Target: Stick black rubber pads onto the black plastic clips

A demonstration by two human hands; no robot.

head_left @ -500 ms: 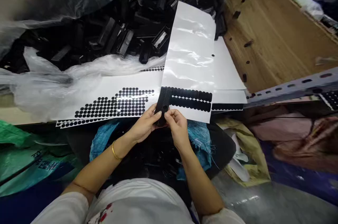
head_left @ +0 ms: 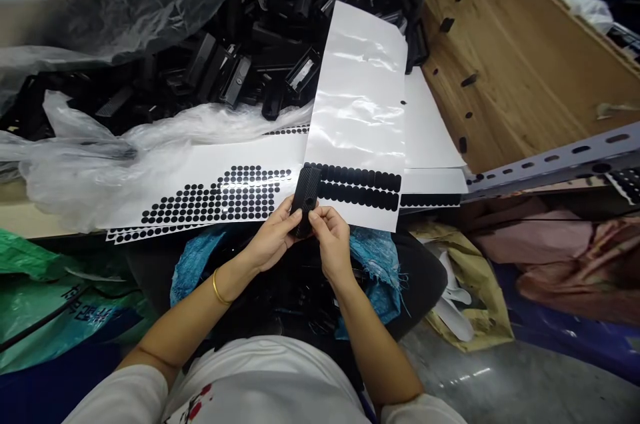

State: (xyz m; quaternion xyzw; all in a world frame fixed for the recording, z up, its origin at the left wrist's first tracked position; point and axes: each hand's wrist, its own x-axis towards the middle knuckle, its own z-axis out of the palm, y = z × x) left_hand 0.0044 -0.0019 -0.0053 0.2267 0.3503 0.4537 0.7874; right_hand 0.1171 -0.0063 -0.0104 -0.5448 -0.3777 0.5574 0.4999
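A black textured plastic casing (head_left: 307, 188), long and narrow with a round recess near its lower end, is held upright between both hands. My left hand (head_left: 276, 235) is closed round its lower left side, thumb on the front. My right hand (head_left: 331, 237) pinches its lower right edge with thumb and forefinger; whether a small sticker lies under that thumb I cannot tell. Just behind the casing lies a white sheet (head_left: 360, 91) with two rows of black oval stickers (head_left: 361, 187). To the left, another white sheet (head_left: 260, 151) carries rows of black round stickers (head_left: 230, 200).
Many similar black casings (head_left: 235, 81) are heaped at the back, partly under clear plastic wrap (head_left: 120, 157). A wooden board (head_left: 520, 44) with stickers stuck on it stands at right above a perforated metal rail (head_left: 555, 156). A blue woven bag (head_left: 377, 271) lies across the lap.
The casing and both hands have shifted very slightly left and down. Both hands keep the same hold, and the sheets have stayed nearly in place.
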